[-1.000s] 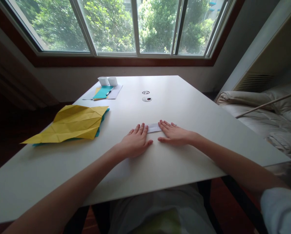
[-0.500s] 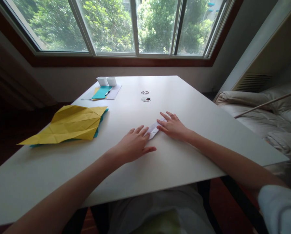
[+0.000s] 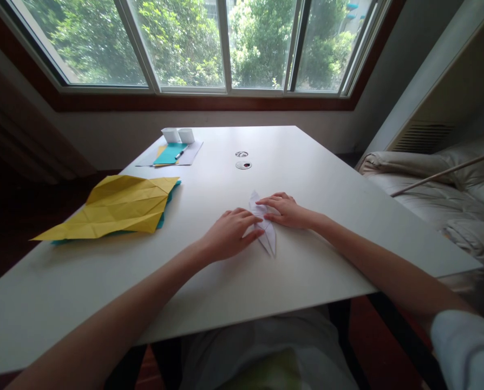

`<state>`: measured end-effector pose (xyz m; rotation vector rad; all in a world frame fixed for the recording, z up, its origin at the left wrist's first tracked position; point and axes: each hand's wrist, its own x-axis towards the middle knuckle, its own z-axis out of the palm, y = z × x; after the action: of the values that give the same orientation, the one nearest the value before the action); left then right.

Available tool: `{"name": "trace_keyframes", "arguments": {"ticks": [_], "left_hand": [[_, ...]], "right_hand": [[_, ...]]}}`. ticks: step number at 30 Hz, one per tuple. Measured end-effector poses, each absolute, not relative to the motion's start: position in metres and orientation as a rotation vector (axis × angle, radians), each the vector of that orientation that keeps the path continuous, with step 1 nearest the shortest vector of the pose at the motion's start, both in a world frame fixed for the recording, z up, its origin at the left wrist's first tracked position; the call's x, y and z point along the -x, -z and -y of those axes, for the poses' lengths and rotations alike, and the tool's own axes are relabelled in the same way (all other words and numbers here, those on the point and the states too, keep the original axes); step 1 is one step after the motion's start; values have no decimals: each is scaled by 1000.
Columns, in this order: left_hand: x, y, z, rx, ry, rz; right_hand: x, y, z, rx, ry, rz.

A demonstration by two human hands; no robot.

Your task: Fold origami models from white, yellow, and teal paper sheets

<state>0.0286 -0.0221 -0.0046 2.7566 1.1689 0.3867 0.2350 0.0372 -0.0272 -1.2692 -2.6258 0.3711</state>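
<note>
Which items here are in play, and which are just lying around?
In play: folded white paper, left hand and right hand both on it.
Lying about: yellow creased sheet, teal sheet with pen, two white boxes, round desk grommet.

We see daylight pouring through the far window [image 3: 226,49], glaring softly off the white table [image 3: 307,179]. Near corners stay dim, and straight edges bow outward.
</note>
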Motion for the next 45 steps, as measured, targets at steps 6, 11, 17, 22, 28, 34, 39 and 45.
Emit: {"name": "trace_keyframes", "arguments": {"ticks": [6,11,17,22,28,34,39,45], "left_hand": [[-28,20,-6,-2461,-625,-1693],[-29,23,-12,-2324,-654,-1749],[-30,25,-11,-2384,-644,-1771],[-25,31,-16,-2356,-542,-1822],[-23,36,-21,-2345,-550,-1768],[-24,36,-20,-2338,-595,-1746],[-25,36,-20,-2310,-586,-1769],[-26,33,-18,-2265,-637,-1736]], "right_hand": [[-228,29,-33,1305,-373,2527],[-226,27,-31,1281,-356,2538],[-224,28,-30,1238,-263,2646],[-225,29,-30,1292,-316,2621],[-227,32,-34,1523,-275,2472],[-227,33,-37,1466,-341,2402],[-225,29,-34,1385,-472,2279],[-224,30,-32,1324,-584,2207]]}}
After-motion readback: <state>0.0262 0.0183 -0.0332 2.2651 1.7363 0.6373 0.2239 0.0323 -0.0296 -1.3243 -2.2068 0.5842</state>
